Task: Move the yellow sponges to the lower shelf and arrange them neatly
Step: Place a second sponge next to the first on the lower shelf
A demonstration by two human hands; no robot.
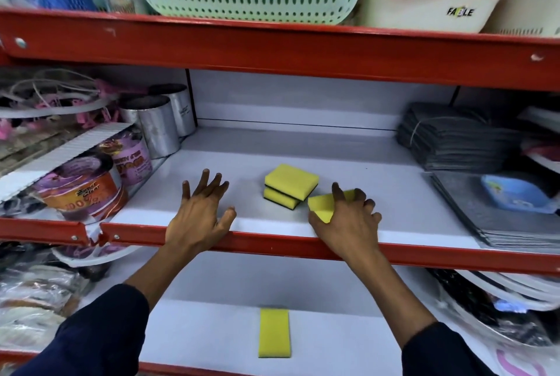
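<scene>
Fingers: right hand curled around a tilted yellow sponge, frame centre right; left hand spread wide, holding nothing, over the middle shelf.
Stack: two sponges just beside the gripped one.
Lower shelf: one flat sponge, bottom centre.

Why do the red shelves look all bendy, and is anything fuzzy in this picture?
In the head view, the wide-angle lens bows the red shelf edge, so it looks curved. The right hand gripping a yellow sponge is slightly smeared, and things near the left edge look soft. The stacked sponges look sharp. Lighting is even, with only faint shadows under the left hand.
</scene>
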